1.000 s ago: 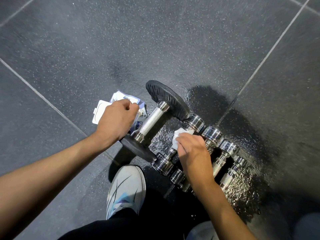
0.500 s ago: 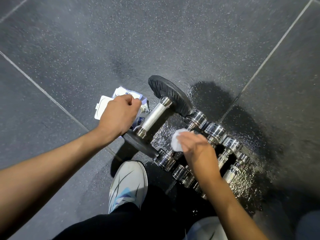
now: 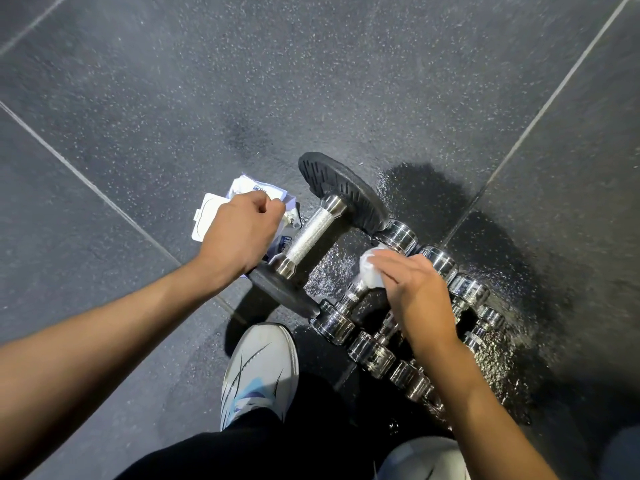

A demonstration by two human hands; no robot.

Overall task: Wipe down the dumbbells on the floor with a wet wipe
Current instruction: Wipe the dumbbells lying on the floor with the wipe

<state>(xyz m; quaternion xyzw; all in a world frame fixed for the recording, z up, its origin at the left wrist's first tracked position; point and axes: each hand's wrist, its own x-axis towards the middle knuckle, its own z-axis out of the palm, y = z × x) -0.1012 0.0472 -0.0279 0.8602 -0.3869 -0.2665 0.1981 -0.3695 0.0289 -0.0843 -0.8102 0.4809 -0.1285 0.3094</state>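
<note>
Several chrome dumbbells (image 3: 372,355) lie side by side on the wet floor (image 3: 173,98), next to a larger black-plated dumbbell (image 3: 310,233). The right grip (image 3: 419,292) presses a bunched wet wipe (image 3: 370,271) onto the nearest chrome handle. The left grip (image 3: 239,230) is fisted over a wipes packet (image 3: 207,216); I cannot tell whether it holds it.

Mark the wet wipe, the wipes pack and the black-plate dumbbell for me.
wet wipe (image 3: 371,270), head view, on the bunched white wad.
wipes pack (image 3: 207,216), head view, on its white lid flap.
black-plate dumbbell (image 3: 310,233), head view, on the knurled steel handle.
</note>
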